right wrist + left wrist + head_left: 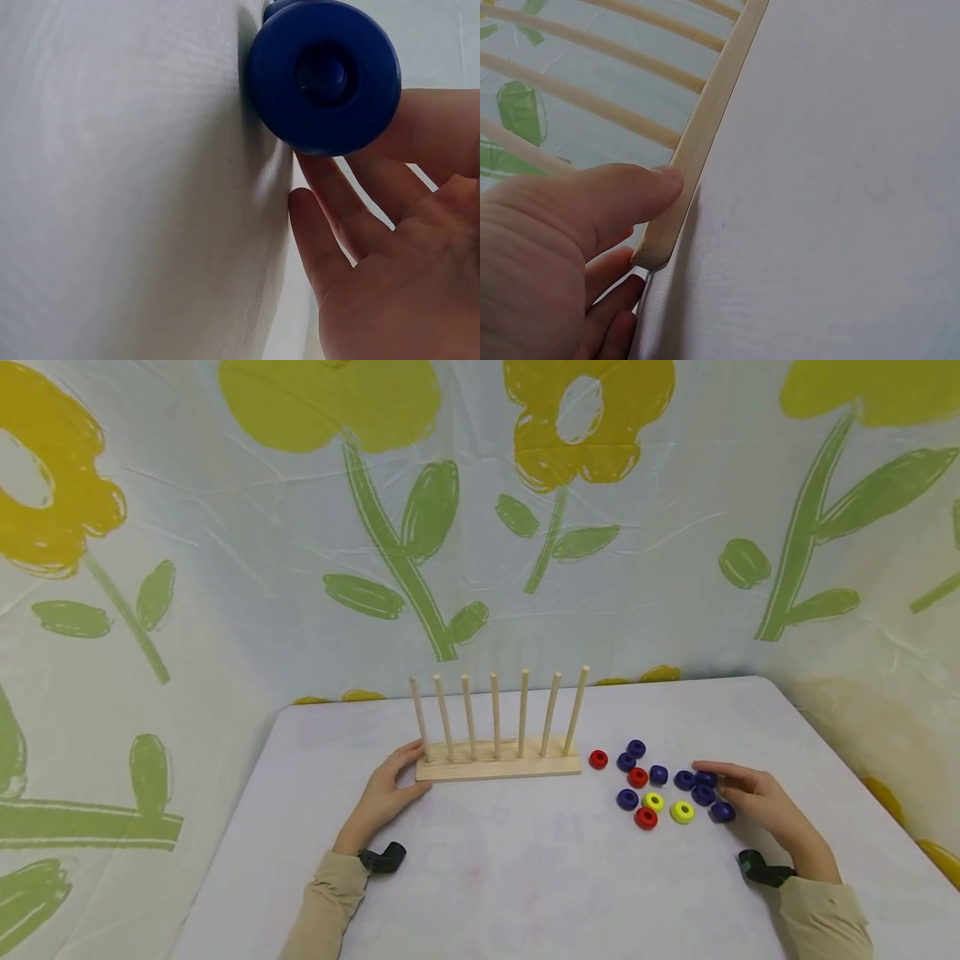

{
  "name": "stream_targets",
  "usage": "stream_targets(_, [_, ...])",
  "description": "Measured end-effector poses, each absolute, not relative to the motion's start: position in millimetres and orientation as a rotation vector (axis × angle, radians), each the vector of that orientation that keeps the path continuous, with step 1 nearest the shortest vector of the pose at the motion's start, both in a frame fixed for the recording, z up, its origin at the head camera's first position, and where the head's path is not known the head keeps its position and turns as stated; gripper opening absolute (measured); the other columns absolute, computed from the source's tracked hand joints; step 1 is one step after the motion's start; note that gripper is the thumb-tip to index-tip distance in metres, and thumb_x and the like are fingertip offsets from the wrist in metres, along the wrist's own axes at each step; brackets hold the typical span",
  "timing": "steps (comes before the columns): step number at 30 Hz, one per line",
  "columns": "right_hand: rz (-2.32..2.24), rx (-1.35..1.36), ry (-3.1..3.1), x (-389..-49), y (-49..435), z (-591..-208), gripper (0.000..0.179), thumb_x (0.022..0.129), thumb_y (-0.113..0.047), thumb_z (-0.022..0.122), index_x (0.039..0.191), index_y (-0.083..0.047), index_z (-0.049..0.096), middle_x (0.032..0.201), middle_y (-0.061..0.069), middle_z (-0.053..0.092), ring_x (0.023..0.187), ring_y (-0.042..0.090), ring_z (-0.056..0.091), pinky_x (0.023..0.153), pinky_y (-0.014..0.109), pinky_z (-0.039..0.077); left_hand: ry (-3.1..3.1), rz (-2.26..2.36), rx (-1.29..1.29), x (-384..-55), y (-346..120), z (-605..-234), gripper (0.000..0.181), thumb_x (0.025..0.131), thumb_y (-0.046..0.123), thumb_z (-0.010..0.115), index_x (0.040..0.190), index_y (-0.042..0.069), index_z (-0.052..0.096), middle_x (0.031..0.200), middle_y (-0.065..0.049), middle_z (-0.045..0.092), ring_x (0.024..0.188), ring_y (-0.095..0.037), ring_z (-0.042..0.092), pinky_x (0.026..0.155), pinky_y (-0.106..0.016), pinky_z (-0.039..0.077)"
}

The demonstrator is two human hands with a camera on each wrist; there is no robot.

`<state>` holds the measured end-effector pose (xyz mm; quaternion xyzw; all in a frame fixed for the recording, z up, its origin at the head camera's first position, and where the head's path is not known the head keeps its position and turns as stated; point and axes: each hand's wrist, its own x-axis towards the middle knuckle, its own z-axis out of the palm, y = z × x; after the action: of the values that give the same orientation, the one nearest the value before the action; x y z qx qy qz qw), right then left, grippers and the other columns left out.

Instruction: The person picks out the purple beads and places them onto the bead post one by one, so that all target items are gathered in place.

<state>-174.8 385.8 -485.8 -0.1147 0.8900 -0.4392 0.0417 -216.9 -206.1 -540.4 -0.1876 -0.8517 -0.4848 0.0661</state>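
Note:
A wooden peg rack [498, 768] stands on the table, several upright pegs along its base. My left hand [388, 787] holds the rack's left end. In the left wrist view, the thumb [641, 193] lies on the front face of the base while the other fingers reach round the end. To the right, my right hand [768, 806] is beside a cluster of dark blue beads, its fingers extended over the far side. One blue bead [326, 75] appears large in the right wrist view, overlapping the index finger; the thumb is out of that view.
Between the rack and my right hand lie three red beads [646, 817], two yellow beads [682, 812] and more blue beads [627, 799]. The white tabletop [510, 868] extends toward me. A flower-printed cloth [645, 610] hangs behind the table's far edge.

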Motion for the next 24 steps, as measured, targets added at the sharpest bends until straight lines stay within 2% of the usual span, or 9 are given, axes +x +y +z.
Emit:
stream_targets(5, [-1.303, -0.321, 2.767, -172.8, 381.7, -481.3, 0.037, 0.097, 0.003, 0.053, 0.134, 0.004, 0.057, 0.135, 0.03, 0.054, 0.109, -0.022, 0.042, 0.085, 0.003, 0.038, -2.554, -1.451, -0.577, -217.3, -204.8, -540.6, 0.056, 0.083, 0.007, 0.08, 0.135, 0.001, 0.059, 0.148, -0.013, 0.048, 0.14, -0.033, 0.039, 0.115, -0.05, 0.03])
stream_targets(13, [-1.265, -0.276, 2.8, -173.9, 381.7, -482.2, 0.037, 0.096, 0.001, 0.057, 0.133, 0.003, 0.059, 0.133, 0.027, 0.057, 0.105, -0.022, 0.042, 0.083, 0.004, 0.039, -2.554, -1.45, -0.573, -216.1, -203.9, -537.7, 0.054, 0.083, 0.007, 0.08, 0.133, 0.001, 0.06, 0.148, -0.011, 0.049, 0.14, -0.032, 0.04, 0.114, -0.05, 0.03])
stream_targets(24, [-1.245, -0.2, 2.778, -176.4, 382.0, -484.6, 0.038, 0.098, -0.008, 0.06, 0.135, 0.001, 0.057, 0.135, 0.025, 0.057, 0.103, -0.018, 0.045, 0.083, 0.006, 0.041, -2.558, -1.449, -0.57, -215.3, -205.3, -537.9, 0.054, 0.083, 0.009, 0.08, 0.133, 0.002, 0.061, 0.149, -0.011, 0.048, 0.14, -0.033, 0.04, 0.114, -0.05, 0.031])
